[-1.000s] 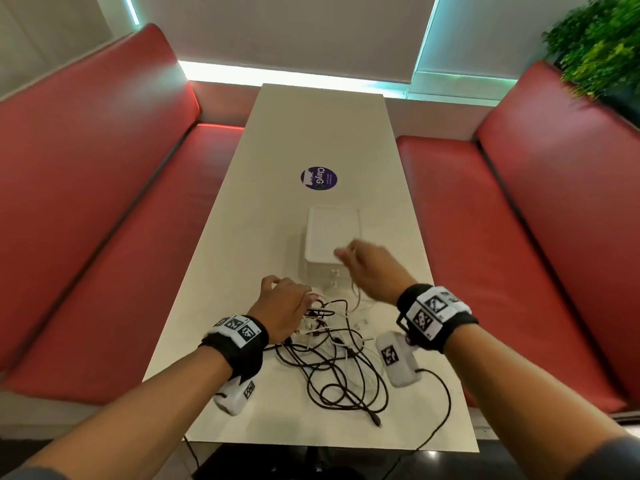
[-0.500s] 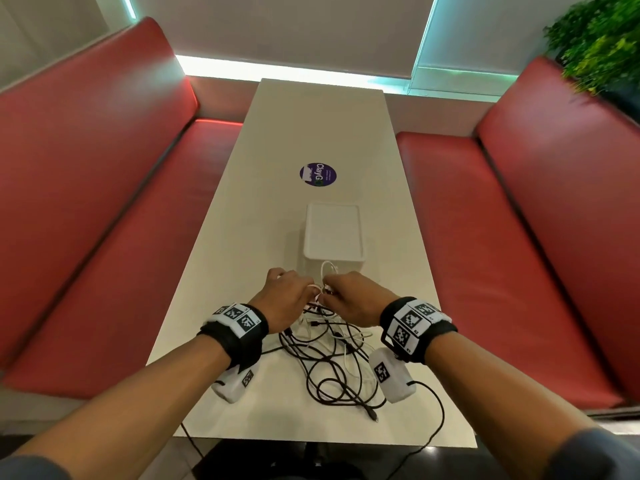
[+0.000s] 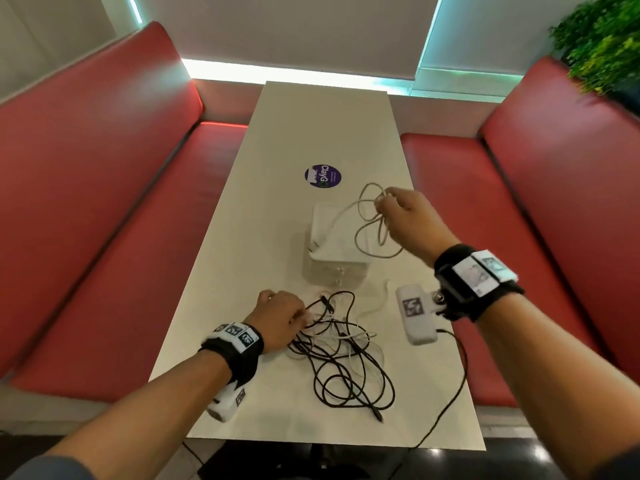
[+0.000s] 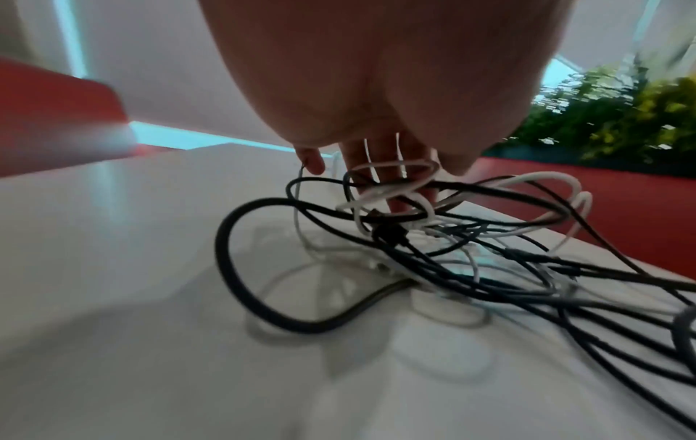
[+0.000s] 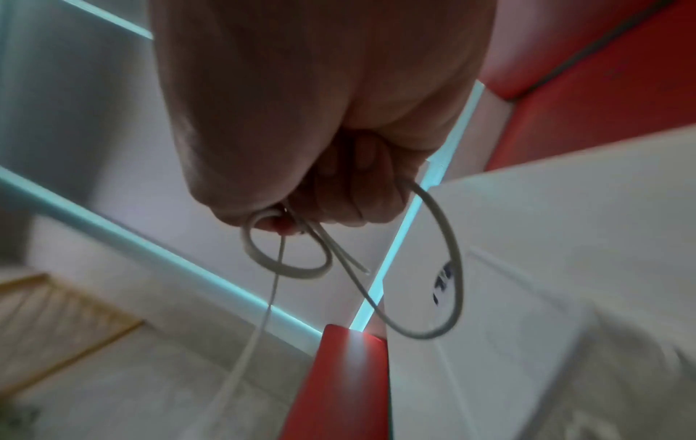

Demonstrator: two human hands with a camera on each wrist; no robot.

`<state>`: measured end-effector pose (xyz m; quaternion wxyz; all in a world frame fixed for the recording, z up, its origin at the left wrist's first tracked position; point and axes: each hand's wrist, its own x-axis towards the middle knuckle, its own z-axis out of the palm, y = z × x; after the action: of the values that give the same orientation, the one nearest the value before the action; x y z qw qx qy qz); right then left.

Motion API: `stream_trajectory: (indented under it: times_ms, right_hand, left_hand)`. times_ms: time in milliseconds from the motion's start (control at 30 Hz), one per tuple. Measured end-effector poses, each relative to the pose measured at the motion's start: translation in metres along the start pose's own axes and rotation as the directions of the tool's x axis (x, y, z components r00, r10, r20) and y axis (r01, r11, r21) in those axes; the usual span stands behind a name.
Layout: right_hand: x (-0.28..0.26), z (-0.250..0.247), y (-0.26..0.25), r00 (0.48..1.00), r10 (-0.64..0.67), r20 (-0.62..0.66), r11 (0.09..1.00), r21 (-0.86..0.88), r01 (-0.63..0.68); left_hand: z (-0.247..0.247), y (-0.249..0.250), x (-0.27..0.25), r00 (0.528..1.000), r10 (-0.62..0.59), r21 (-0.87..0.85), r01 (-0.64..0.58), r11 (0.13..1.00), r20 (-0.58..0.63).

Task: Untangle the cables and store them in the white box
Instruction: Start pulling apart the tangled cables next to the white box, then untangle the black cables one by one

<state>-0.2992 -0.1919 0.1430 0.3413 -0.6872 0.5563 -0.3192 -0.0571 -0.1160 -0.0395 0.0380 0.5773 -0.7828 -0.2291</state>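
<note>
Right hand (image 3: 407, 216) pinches freed white cable (image 3: 372, 223) above white box (image 3: 334, 251), needs lowering in; left hand (image 3: 280, 320), fingers relaxed, pins tangle (image 3: 346, 355) beside box.

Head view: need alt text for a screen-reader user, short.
The right hand holds a looped white cable in the air above an open white rectangular box on a long pale table. The left hand rests on a tangle of black and white cables near the table's front edge, between red padded benches.
</note>
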Motion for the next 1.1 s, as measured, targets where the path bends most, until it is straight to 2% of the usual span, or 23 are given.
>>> stream_trajectory:
  times_ms: [100, 167, 233, 300, 333, 400, 467, 533, 667, 800, 867, 933, 1000, 1100]
  right_hand:
    - [-0.003, -0.006, -0.005, 0.969, 0.006, 0.248, 0.957, -0.283, 0.066]
    - [-0.008, 0.001, 0.002, 0.899, 0.125, 0.419, 0.874, -0.476, 0.101]
    - [-0.013, 0.005, 0.014, 0.814, 0.270, 0.514, 0.792, -0.600, 0.116]
    - [-0.018, 0.005, 0.026, 0.746, 0.411, 0.524, 0.683, -0.719, 0.129]
    - [-0.019, 0.003, 0.032, 0.728, 0.474, 0.495, 0.600, -0.787, 0.144]
    - [-0.020, -0.003, 0.043, 0.717, 0.568, 0.403, 0.430, -0.889, 0.159]
    - [-0.019, -0.011, 0.056, 0.714, 0.617, 0.333, 0.329, -0.932, 0.150]
    - [-0.022, -0.009, 0.070, 0.719, 0.614, 0.325, 0.361, -0.926, 0.110]
    - [-0.031, 0.011, 0.086, 0.751, 0.551, 0.364, 0.536, -0.844, 0.016]
    - [-0.035, 0.037, 0.094, 0.788, 0.436, 0.434, 0.697, -0.717, 0.008]
    - [-0.040, 0.049, 0.093, 0.803, 0.372, 0.466, 0.762, -0.647, 0.022]
    - [-0.048, 0.061, 0.094, 0.771, 0.357, 0.527, 0.814, -0.581, 0.020]
    - [-0.055, 0.071, 0.096, 0.726, 0.366, 0.583, 0.807, -0.587, 0.064]
    - [-0.062, 0.078, 0.102, 0.691, 0.440, 0.573, 0.690, -0.708, 0.149]
  left_hand:
    - [-0.006, -0.001, 0.000, 0.993, -0.091, -0.116, 0.081, 0.990, -0.079]
    - [-0.015, 0.002, 0.006, 0.995, -0.081, -0.109, 0.074, 0.991, -0.064]
    - [-0.019, 0.001, 0.011, 0.998, -0.055, -0.048, 0.053, 0.997, -0.035]
    - [-0.018, -0.001, 0.010, 0.998, -0.056, 0.013, 0.056, 0.998, 0.014]
    - [-0.015, -0.003, 0.009, 0.998, -0.059, 0.036, 0.058, 0.998, 0.036]
    - [-0.012, -0.005, 0.009, 0.997, -0.047, 0.078, 0.042, 0.996, 0.058]
    - [-0.011, -0.004, 0.014, 0.998, -0.033, 0.092, 0.028, 0.995, 0.052]
    - [-0.010, -0.006, 0.012, 0.996, -0.058, 0.093, 0.051, 0.994, 0.072]
    - [-0.010, -0.004, 0.012, 0.995, -0.082, 0.056, 0.079, 0.995, 0.052]
    - [-0.013, 0.012, 0.012, 1.000, 0.013, -0.042, -0.013, 0.999, -0.005]
    - [-0.011, 0.019, 0.010, 0.994, 0.085, -0.048, -0.082, 0.995, 0.062]
    - [-0.005, 0.022, 0.009, 0.978, 0.128, 0.041, -0.136, 0.990, 0.162]
    - [0.002, 0.020, 0.008, 0.968, 0.118, 0.133, -0.150, 0.980, 0.223]
    - [0.007, 0.017, 0.009, 0.981, 0.068, 0.167, -0.099, 0.981, 0.183]
